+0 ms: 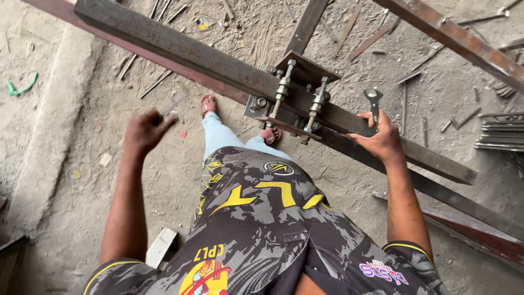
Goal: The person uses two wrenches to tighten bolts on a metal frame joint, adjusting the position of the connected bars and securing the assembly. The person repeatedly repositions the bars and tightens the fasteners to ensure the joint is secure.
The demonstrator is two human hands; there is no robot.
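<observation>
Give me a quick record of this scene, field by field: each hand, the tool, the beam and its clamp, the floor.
left hand: left hand raised, fingers loose, holding nothing, blurred
right hand: right hand grips a spanner, resting on the beam
tool: open-ended spanner, jaw end pointing up
beam: long dark steel beam running diagonally
clamp: two plates bolted around the beam by threaded bolts
floor: dusty ground strewn with metal offcuts

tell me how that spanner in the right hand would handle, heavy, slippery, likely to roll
The open-ended spanner in the right hand looks like solid metal, so probably stiff and fairly heavy for its slim size. Its flat shank suggests it would lie still rather than roll. The smooth metal may be a little slippery, especially against the steel beam.
</observation>
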